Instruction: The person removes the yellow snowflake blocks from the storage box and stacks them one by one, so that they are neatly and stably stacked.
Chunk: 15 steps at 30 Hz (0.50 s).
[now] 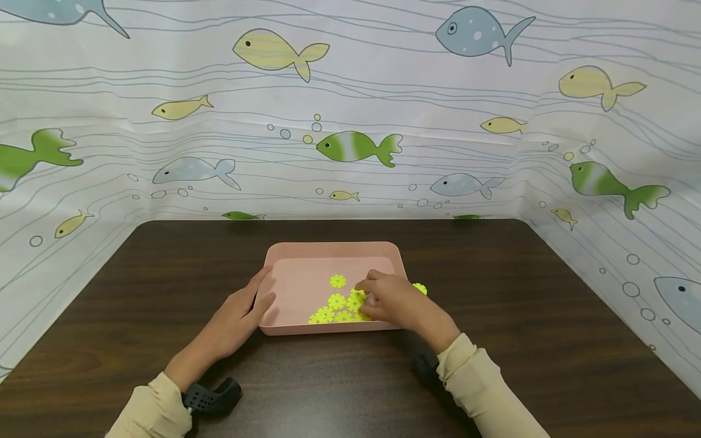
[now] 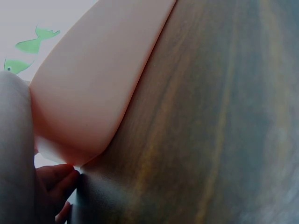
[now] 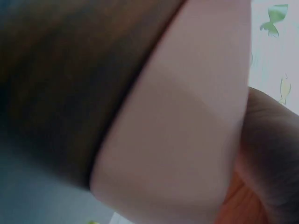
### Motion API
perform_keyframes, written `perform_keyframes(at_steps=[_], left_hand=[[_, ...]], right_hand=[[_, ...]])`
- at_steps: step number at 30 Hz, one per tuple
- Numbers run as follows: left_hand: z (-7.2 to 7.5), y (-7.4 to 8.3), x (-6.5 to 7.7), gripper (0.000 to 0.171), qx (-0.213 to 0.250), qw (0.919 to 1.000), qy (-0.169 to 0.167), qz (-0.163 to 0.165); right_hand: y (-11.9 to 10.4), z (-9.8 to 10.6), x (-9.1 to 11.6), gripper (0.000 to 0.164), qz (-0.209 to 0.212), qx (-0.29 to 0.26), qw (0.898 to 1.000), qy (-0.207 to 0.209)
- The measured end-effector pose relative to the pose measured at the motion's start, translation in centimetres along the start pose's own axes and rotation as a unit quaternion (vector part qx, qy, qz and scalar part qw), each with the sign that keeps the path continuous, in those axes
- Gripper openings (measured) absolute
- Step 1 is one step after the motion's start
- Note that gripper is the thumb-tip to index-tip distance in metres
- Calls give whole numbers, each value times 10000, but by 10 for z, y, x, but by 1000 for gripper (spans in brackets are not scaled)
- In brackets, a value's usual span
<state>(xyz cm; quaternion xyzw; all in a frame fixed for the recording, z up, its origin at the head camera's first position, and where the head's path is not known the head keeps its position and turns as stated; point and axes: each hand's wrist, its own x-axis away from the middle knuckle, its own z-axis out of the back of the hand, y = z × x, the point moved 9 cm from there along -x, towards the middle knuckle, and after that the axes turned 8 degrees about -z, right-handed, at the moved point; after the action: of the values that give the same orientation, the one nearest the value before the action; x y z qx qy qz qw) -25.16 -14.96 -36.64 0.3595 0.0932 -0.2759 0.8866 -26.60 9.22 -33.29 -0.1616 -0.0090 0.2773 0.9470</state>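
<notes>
A shallow pink tray (image 1: 328, 248) stands on the dark table. Several yellow notched discs (image 1: 336, 301), shaped like flowers, lie in its front right part, some overlapping. The person's left hand (image 1: 235, 316) grips the tray's left side, thumb over the rim and fingers along the outer wall. In the left wrist view the fingers (image 2: 56, 182) reach the tray's corner. The right hand (image 1: 397, 299) is over the tray's right side, its bent fingers down among the discs. Whether a disc is pinched between them is hidden. The right wrist view shows mostly the tray's outer wall (image 3: 168, 130).
One yellow disc (image 1: 419, 288) shows just beyond the tray's right edge, partly behind the right hand. Dark wood table (image 1: 493, 280) surrounds the tray. A white fish-patterned sheet (image 1: 350, 91) hangs behind and at both sides. Black straps (image 1: 213, 396) sit on the wrists.
</notes>
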Motion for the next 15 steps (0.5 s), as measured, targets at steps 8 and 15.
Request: perform_keyframes(at_steps=[8, 15], left_hand=[[0, -1, 0, 60, -8, 10000, 4, -24], [-1, -2, 0, 60, -11, 10000, 26, -22]], right_hand=[[0, -7, 0, 39, -102, -152, 9995, -260], [1, -14, 0, 39, -65, -91, 9983, -575]])
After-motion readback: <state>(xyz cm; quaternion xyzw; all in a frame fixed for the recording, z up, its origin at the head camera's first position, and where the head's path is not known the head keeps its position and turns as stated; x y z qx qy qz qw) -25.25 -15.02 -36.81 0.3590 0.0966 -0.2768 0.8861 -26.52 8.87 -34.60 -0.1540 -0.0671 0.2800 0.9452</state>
